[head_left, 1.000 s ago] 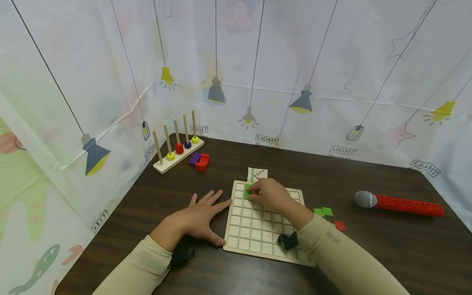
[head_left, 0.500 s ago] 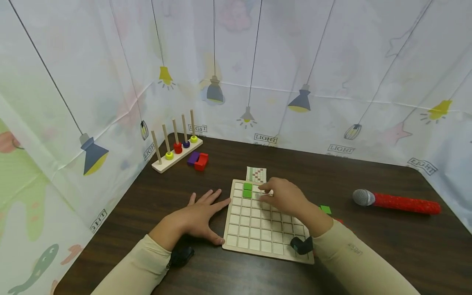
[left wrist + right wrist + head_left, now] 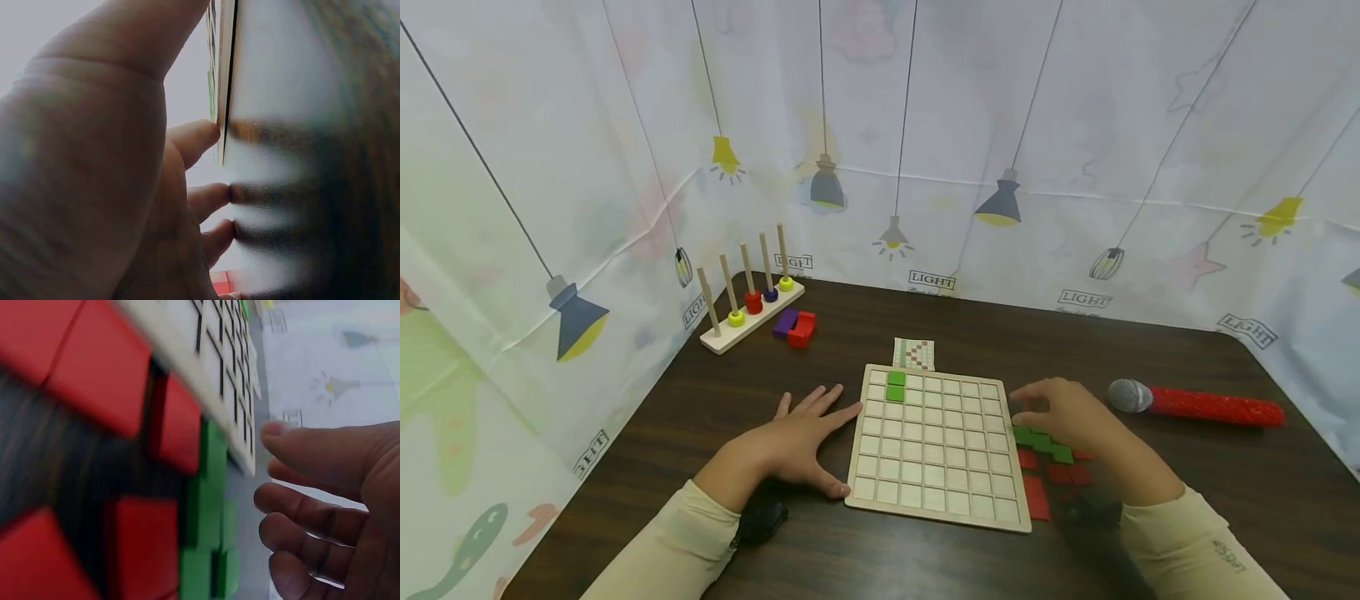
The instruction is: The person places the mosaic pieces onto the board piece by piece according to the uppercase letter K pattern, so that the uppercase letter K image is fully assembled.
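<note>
Green wooden-looking tiles [image 3: 1040, 442] lie loose on the worktop [image 3: 838, 562], just beyond the right edge of the pale gridded board [image 3: 943, 454], and what counts most, we judge, is how they sit from our right hand [image 3: 1063, 411]. In the head view they show just below its fingertips, on our side of it; in the right wrist view a gap parts them from the fingers. Their stepped row runs slantwise, away from the board, rightward and towards us, with red tiles [image 3: 1036, 497] nearer to us still. Our right hand is clearly the nearer one: its fingers bend loosely, thumb a little apart, and we see nothing held between them.

Our left hand [image 3: 792, 446] is well apart from these tiles, across the board; its fingers spread wide, index finger and thumb at the left edge. Two more green tiles [image 3: 896, 392] fill the top two cells of the second column from the left, near the patterned card [image 3: 914, 353].
</note>
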